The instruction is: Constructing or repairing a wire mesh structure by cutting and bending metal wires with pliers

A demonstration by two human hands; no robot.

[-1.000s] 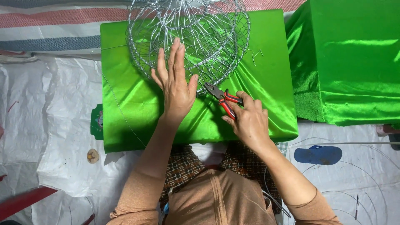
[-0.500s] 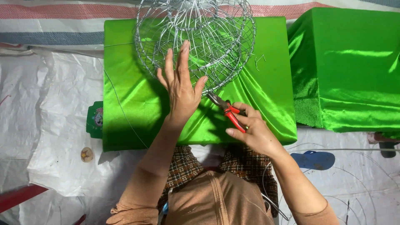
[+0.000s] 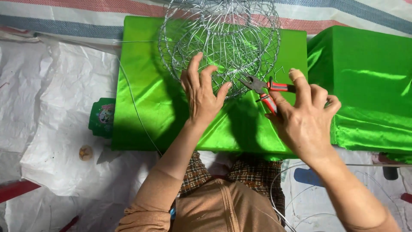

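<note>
We steadied wire basket [image 3: 219, 43] on green table [image 3: 141, 99], left hand [image 3: 201, 96] open, flat against rim; right hand [image 3: 305, 118] gripped red pliers [image 3: 265, 89], nose at wire. Best bite close, square.

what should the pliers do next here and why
Probably ease the pliers a touch forward so the tips close on the wire at the near rim of the wire ball. The right hand holds them just at that rim, and the left hand rests flat on the frame, steadying it on the green cloth.
</note>
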